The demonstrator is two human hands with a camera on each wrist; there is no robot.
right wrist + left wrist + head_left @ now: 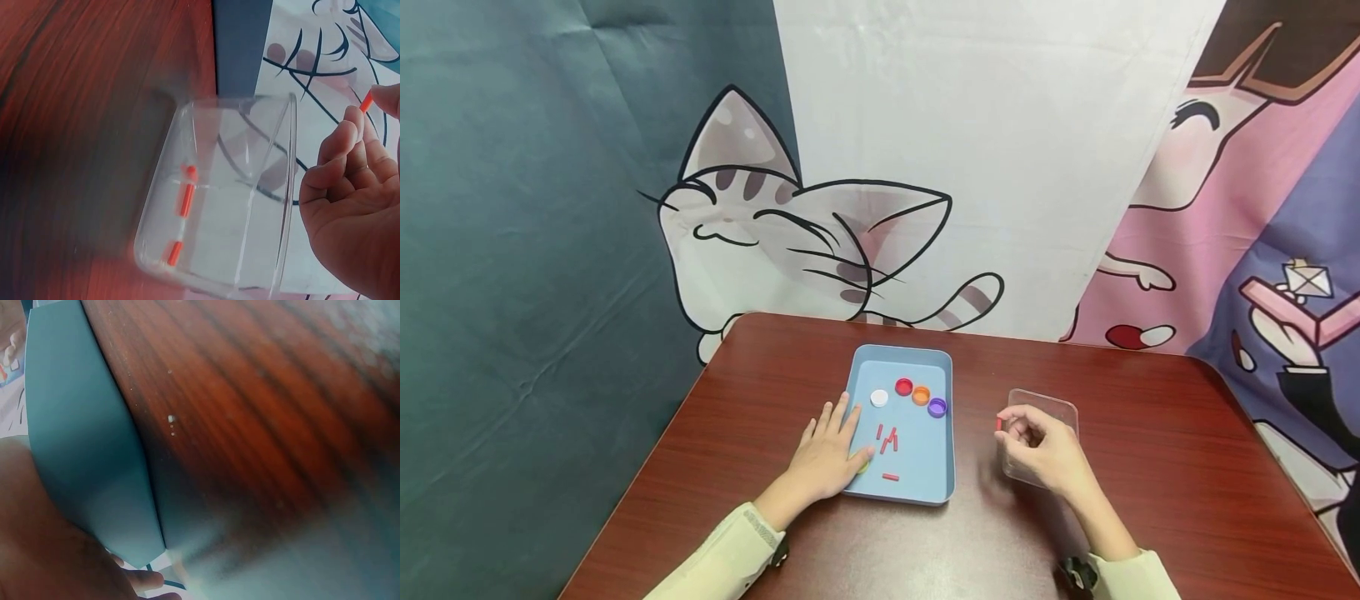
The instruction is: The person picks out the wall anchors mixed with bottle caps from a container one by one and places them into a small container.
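Note:
My right hand (pixel 1047 450) pinches a small red stick (pixel 999 423) between thumb and index finger, above a clear plastic box (pixel 1067 408). Several more red sticks (pixel 186 200) lie inside that box in the right wrist view. Over the left edge of a blue tray (pixel 917 492), my left hand (pixel 824 458) rests with its fingers spread and its thumb reaching inside. Several loose red sticks (pixel 891 477) lie on the tray floor. A yellow-green round piece (pixel 863 468) is partly hidden beneath the left thumb.
Farther back in the tray are a white disc (pixel 879 398) and red (pixel 903 387), orange (pixel 921 396) and purple (pixel 937 407) round caps. Tray and box stand on a brown wooden table (pixel 775 367). A cartoon-printed cloth (pixel 887 100) hangs behind it.

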